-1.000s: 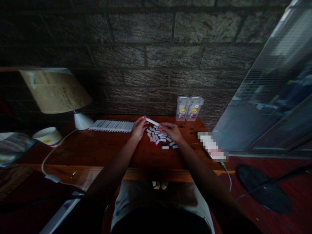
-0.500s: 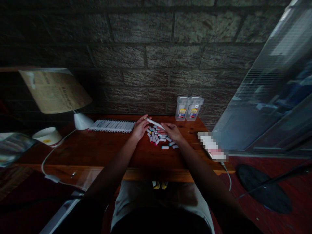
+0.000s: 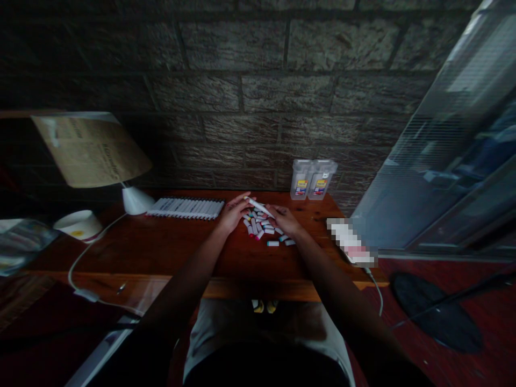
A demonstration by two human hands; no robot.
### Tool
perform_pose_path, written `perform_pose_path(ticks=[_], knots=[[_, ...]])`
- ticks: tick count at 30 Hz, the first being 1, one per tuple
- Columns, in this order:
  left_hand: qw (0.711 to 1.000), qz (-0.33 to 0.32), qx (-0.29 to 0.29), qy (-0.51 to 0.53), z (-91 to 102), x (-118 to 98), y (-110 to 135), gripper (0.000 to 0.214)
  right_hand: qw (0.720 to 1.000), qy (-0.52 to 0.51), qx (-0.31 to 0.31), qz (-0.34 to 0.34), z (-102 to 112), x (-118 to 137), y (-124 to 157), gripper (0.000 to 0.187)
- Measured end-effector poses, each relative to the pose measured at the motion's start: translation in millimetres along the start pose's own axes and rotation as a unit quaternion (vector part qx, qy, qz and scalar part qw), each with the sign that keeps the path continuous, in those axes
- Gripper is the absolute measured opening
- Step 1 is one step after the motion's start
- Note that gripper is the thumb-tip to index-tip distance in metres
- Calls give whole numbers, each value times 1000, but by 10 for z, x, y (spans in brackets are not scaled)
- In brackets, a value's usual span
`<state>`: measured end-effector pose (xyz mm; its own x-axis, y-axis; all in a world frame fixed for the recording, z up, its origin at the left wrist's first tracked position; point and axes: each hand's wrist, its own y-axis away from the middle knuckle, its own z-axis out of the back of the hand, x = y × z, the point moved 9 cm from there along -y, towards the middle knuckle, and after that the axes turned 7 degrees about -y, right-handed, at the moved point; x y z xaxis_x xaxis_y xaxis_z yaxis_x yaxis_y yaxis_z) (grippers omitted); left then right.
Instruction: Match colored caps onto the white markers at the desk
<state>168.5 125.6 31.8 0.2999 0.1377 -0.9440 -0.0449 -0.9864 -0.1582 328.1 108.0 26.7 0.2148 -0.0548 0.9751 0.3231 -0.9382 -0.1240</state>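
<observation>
I see the marker [image 3: 259,207] now tipped toward 4 o'clock over the caps [image 3: 266,231], left hand [image 3: 234,213] and right hand [image 3: 284,219] fingers pinching its ends.

Slim white marker [image 3: 258,206], slanted, held aloft

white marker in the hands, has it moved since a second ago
Yes: the white marker slid slightly right and down toward the cap pile, judged against the clear boxes.

A row of markers [image 3: 185,208] is laid at the back left of the desk [image 3: 161,247], a heap of caps [image 3: 266,230] is spread right of it, and two boxes [image 3: 313,179] are stood behind against the wall [image 3: 242,97]
</observation>
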Motion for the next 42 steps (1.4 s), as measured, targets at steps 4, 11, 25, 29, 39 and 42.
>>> perform_pose_path(ticks=[4,11,25,29,39,42], knots=[[1000,4,24,-5,-62,8,20,54,999,31,19,16,-46,24,6,53],[999,-6,32,-17,-33,20,8,54,998,40,41,-1,-88,12,46,56],[999,6,4,-43,-65,51,12,56,992,104,-24,61,20,147,26,61],[999,1,-46,14,21,-20,10,53,990,121,-21,70,-17,189,51,62],[998,-25,-48,21,-2,-78,21,42,982,168,-27,82,9,214,47,59],[999,-24,-40,23,-11,-66,22,38,983,161,-27,88,12,218,44,55]])
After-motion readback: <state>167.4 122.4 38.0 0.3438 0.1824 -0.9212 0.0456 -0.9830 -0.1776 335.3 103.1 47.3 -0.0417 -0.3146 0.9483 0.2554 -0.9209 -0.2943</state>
